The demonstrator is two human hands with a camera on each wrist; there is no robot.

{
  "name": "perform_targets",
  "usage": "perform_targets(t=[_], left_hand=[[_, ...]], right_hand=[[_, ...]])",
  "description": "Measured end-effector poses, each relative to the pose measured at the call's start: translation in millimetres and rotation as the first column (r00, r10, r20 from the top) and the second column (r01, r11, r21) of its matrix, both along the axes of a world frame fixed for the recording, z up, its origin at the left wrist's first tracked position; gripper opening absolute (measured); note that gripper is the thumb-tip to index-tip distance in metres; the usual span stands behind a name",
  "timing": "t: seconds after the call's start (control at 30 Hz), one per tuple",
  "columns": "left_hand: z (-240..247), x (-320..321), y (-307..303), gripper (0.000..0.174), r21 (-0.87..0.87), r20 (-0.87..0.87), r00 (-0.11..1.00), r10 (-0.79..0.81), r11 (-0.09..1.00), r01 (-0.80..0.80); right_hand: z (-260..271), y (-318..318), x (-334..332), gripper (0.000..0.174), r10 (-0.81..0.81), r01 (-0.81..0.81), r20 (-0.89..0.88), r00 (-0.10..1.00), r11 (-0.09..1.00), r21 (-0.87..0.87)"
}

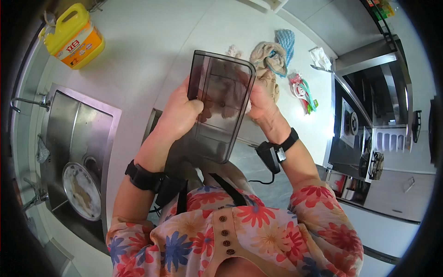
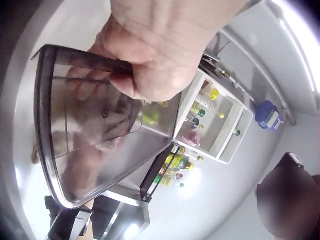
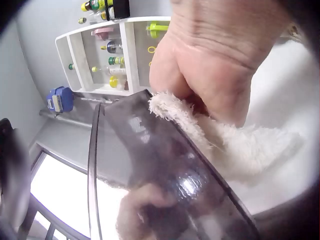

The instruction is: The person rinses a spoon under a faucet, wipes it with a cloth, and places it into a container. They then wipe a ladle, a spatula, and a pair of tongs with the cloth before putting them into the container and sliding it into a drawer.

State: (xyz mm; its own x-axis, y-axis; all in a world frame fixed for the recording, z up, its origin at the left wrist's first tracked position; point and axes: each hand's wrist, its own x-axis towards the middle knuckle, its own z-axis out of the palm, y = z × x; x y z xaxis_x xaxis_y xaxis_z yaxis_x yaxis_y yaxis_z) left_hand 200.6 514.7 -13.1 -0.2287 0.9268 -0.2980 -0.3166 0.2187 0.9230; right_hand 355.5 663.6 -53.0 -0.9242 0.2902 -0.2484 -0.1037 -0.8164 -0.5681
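A smoky, see-through plastic bin (image 1: 214, 138) is held up in front of the body, tilted, over the counter's front edge. My left hand (image 1: 177, 113) grips its left rim, with the thumb over the edge. On the opposite side, my right hand (image 1: 265, 104) holds a fluffy white cloth (image 3: 245, 150) against the bin's wall. Part of the right hand shows dimly through the tinted plastic in the left wrist view. Most of the cloth is hidden in the head view by the bin and the hand.
To the left is a steel sink (image 1: 115, 121) with a metal lid-like disc (image 1: 82, 191) in it. A yellow detergent jug (image 1: 76, 39) stands behind the sink. Beige and blue cloths (image 1: 270, 57) and a colourful bundle (image 1: 303, 94) lie on the counter; a stove (image 1: 348, 122) is at right.
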Motion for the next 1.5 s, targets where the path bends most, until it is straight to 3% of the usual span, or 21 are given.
perform_targets(t=[0.07, 0.13, 0.23, 0.37, 0.43, 0.5, 0.57, 0.7, 0.97, 1.03, 1.07, 1.1, 1.17, 1.2, 1.23, 1.27, 1.33, 1.37, 1.4, 1.43, 1.5], left_hand=[[-1, -5, -3, 0.068, 0.029, 0.055, 0.998, 0.017, 0.999, -0.018], [5, -10, -8, 0.078, 0.024, 0.035, 0.993, 0.111, 0.993, -0.112], [10, -15, -8, 0.079, 0.037, 0.044, 0.997, 0.062, 0.997, -0.063], [11, -3, -1, 0.075, 0.065, -0.097, 0.995, -0.021, 0.997, 0.028], [10, 0, 2, 0.073, 0.073, -0.091, 0.996, 0.010, 0.997, -0.003], [-1, 0, 6, 0.072, 0.096, -0.172, 0.980, 0.100, 0.992, -0.085], [-1, -4, 9, 0.070, 0.073, -0.116, 0.984, 0.137, 0.989, -0.130], [-4, -11, 9, 0.068, 0.046, -0.035, 0.982, 0.184, 0.982, -0.182], [-4, -52, 3, 0.071, -0.060, 0.115, 0.942, 0.315, 0.949, -0.310], [-9, -65, -1, 0.069, -0.061, 0.143, 0.887, 0.440, 0.898, -0.436], [-11, -71, -4, 0.067, -0.049, 0.180, 0.875, 0.450, 0.892, -0.449], [-13, -78, -8, 0.066, -0.042, 0.218, 0.861, 0.459, 0.886, -0.461], [-16, -80, -11, 0.060, -0.031, 0.235, 0.858, 0.457, 0.885, -0.464], [-12, -78, -13, 0.058, -0.031, 0.246, 0.846, 0.473, 0.876, -0.481], [-10, -76, -15, 0.055, -0.030, 0.256, 0.833, 0.491, 0.865, -0.501], [-12, -76, -18, 0.048, -0.027, 0.268, 0.836, 0.479, 0.871, -0.490], [-16, -67, -23, 0.046, 0.002, 0.270, 0.848, 0.456, 0.880, -0.474], [-14, -62, -25, 0.044, 0.031, 0.268, 0.858, 0.438, 0.886, -0.463], [-6, -48, -22, 0.044, 0.013, 0.223, 0.867, 0.446, 0.888, -0.460], [-3, -39, -19, 0.045, 0.036, 0.207, 0.873, 0.441, 0.888, -0.458], [6, -12, -7, 0.049, 0.052, 0.120, 0.886, 0.449, 0.888, -0.457]], right_hand=[[6, -2, 3, 0.038, -0.075, 0.080, -0.035, 0.997, 0.981, 0.175], [31, -10, 12, 0.037, -0.130, 0.137, -0.064, 0.989, 0.984, 0.114], [36, -12, 19, 0.036, -0.197, 0.206, -0.088, 0.976, 0.973, 0.102], [27, -17, 6, 0.030, -0.177, 0.183, -0.061, 0.982, 0.977, 0.113], [30, -19, -4, 0.031, -0.002, -0.015, -0.197, 0.980, 0.996, -0.087], [19, -25, -12, 0.034, -0.027, 0.002, -0.210, 0.977, 0.993, -0.119], [13, -37, -18, 0.034, -0.134, 0.138, 0.036, 0.990, 0.976, -0.169], [28, -57, -16, 0.034, -0.221, 0.232, 0.100, 0.970, 0.966, -0.117], [10, -75, 11, 0.026, -0.097, 0.112, 0.175, 0.980, 0.991, -0.079], [14, -70, 3, 0.029, -0.062, 0.017, 0.324, 0.944, 0.990, 0.139], [5, -62, 2, 0.031, -0.069, -0.079, 0.387, 0.919, 0.932, 0.354], [5, -53, -4, 0.031, -0.087, -0.062, 0.388, 0.917, 0.932, 0.356], [6, -34, -14, 0.033, -0.108, -0.261, 0.368, 0.923, 0.528, 0.808], [14, -26, -12, 0.033, -0.118, -0.253, 0.366, 0.923, 0.530, 0.810], [27, -17, -5, 0.037, -0.330, -0.411, 0.418, 0.847, 0.092, 0.907], [37, -7, 4, 0.041, -0.535, -0.572, 0.351, 0.768, -0.328, 0.751], [50, 23, 30, 0.047, -0.723, -0.556, 0.436, 0.535, 0.087, 0.827], [35, 35, 52, 0.043, -0.822, -0.521, 0.157, 0.547, -0.187, 0.833], [30, 34, 60, 0.038, -0.862, -0.574, 0.185, 0.472, -0.141, 0.807], [12, 37, 70, 0.038, -0.852, -0.558, 0.176, 0.492, -0.154, 0.816], [-25, 52, 82, 0.042, -0.739, -0.586, 0.386, 0.552, -0.015, 0.810]])
